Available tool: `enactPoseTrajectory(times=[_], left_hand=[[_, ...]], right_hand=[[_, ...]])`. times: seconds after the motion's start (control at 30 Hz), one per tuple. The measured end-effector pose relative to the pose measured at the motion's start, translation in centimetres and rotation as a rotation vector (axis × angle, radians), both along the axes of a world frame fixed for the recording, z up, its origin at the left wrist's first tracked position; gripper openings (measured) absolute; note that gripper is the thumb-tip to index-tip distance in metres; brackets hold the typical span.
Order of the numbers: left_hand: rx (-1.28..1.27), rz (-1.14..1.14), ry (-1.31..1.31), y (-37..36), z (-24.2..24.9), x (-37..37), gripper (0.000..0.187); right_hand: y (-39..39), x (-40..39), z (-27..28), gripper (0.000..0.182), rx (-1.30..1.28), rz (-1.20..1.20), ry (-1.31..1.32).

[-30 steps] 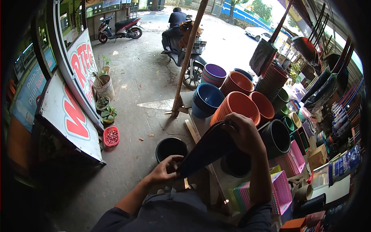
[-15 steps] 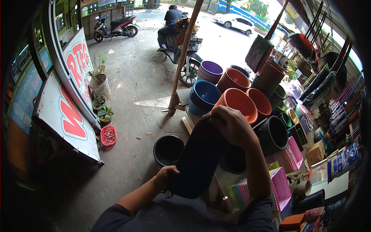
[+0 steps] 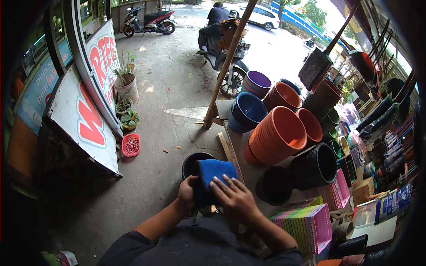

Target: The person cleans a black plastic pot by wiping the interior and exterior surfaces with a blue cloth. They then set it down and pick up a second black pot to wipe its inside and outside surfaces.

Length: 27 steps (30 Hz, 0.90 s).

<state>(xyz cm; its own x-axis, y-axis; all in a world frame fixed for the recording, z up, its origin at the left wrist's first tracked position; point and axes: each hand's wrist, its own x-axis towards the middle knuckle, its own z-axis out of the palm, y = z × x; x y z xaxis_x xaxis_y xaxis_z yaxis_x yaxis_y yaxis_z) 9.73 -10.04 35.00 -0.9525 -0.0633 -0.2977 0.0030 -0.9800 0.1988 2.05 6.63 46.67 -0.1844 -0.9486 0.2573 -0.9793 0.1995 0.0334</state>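
A folded blue cloth [image 3: 216,170] with a dark edge is held up in front of my chest. My left hand [image 3: 188,193] is closed round its left side. My right hand [image 3: 234,197] lies flat on the cloth's right side with fingers stretched out and a little apart; its thumb is hidden. Just behind the cloth, a black bucket [image 3: 190,163] stands on the floor, partly covered by the cloth.
To the right, stacked orange buckets [image 3: 277,133], blue buckets [image 3: 245,114] and black buckets [image 3: 313,167] stand near pink baskets [image 3: 320,228]. A wooden pole [image 3: 228,66] rises ahead. A white sign [image 3: 80,117] leans left, beside a red tub [image 3: 131,145]. A person [image 3: 217,17] sits on a motorbike.
The cloth was stretched out long and dark between both hands; now it is folded smaller, blue side showing. My right hand has come down from its top end and lies flat on it.
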Motion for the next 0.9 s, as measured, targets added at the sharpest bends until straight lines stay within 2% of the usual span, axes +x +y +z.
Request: enactPoseTrajectory(times=[0.2, 0.43, 0.63, 0.67, 0.73, 0.77, 0.83, 0.87, 0.9], left_hand=[[-0.078, 0.073, 0.001, -0.7, -2.2, 0.0, 0.044], [-0.075, 0.105, -0.041, -1.0, -1.0, 0.3, 0.047], [0.003, 0.032, -0.07, -1.4, 6.0, 1.3, 0.047], [0.005, 0.033, -0.069, -1.6, 4.7, 1.3, 0.047], [-0.123, -0.101, -0.099, -2.0, 1.7, 1.3, 0.045], [-0.123, -0.099, -0.099, -2.0, 1.4, 1.4, 0.045], [-0.162, -0.115, -0.241, -2.1, 2.9, 1.6, 0.043], [-0.193, -0.123, -0.224, -2.1, 2.2, 1.8, 0.043], [-0.191, -0.122, -0.225, -2.0, 2.4, 1.9, 0.043]], right_hand=[[-0.7, 2.9, -1.4, 0.041, -0.053, -0.062, -0.12], [-1.5, 4.1, -2.4, 0.042, -0.071, -0.074, -0.133], [-2.3, 4.1, -2.9, 0.046, -0.07, -0.031, -0.211], [-2.3, 4.1, -3.0, 0.046, -0.069, -0.029, -0.21], [-2.2, 4.0, -3.5, 0.057, 0.006, -0.007, -0.244], [-2.3, 3.9, -3.3, 0.057, 0.006, -0.004, -0.244], [-2.1, 3.6, -2.8, 0.069, -0.081, -0.126, -0.366], [-2.0, 3.2, -2.5, 0.078, -0.019, -0.161, -0.323], [-2.3, 3.0, -2.4, 0.078, -0.016, -0.16, -0.325]])
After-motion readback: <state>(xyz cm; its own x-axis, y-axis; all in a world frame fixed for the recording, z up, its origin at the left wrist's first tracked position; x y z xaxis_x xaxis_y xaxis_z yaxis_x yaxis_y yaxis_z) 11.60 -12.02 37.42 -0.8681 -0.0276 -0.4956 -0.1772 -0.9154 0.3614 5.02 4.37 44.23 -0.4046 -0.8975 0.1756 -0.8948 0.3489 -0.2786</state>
